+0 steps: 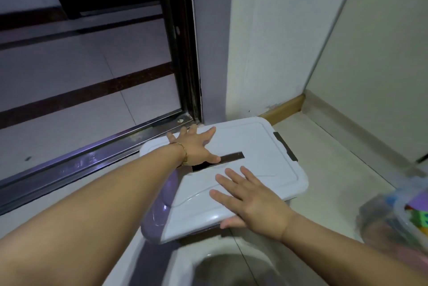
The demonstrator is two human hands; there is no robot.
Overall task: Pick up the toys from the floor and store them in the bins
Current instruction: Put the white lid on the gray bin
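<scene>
Head view: left hand [194,146] and right hand [252,202], fingers spread flat, press a white rectangular plastic lid [261,158] lying askew on a purple plastic bin [159,207], apparently to seat it. Blurred colourful toys [419,218] already fill a clear plastic container [379,216] at right.

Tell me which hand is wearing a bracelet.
The left hand, on the lid's far side, has a gold bangle; the right hand's wrist is bare.

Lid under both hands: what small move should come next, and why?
Probably nudge the lid square and press it down. The left hand and right hand both lie flat on it, and it looks skewed, with a purple rim showing past its left edge.
</scene>
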